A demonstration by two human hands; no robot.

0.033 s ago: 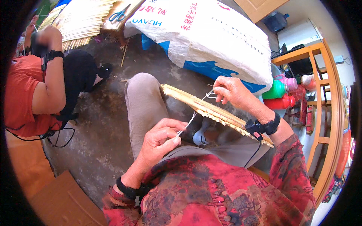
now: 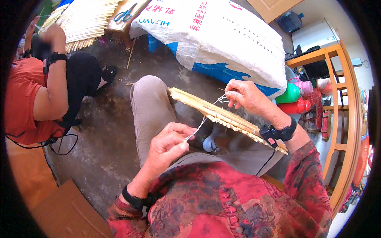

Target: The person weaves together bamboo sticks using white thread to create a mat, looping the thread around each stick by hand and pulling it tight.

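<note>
A flat bundle of pale yellow stalks (image 2: 230,121) lies slantwise across my lap, its cut ends along the near edge. White string (image 2: 201,126) runs over it. On the near side, my left hand (image 2: 168,144) pinches one end of the string between thumb and fingers. Beyond the bundle, my right hand (image 2: 244,95) is closed on the other end, where the string loops loosely below the fingertips. A thin dark tip pokes out beside those fingers, too small to name. Neither hand touches the stalks.
A large white-and-blue woven sack (image 2: 222,39) lies ahead. Scissors (image 2: 125,15) rest on a board beside more stalks (image 2: 85,22). Another person in an orange shirt (image 2: 27,99) sits at left. At right stand a wooden frame (image 2: 331,75) and green and red flasks (image 2: 291,95).
</note>
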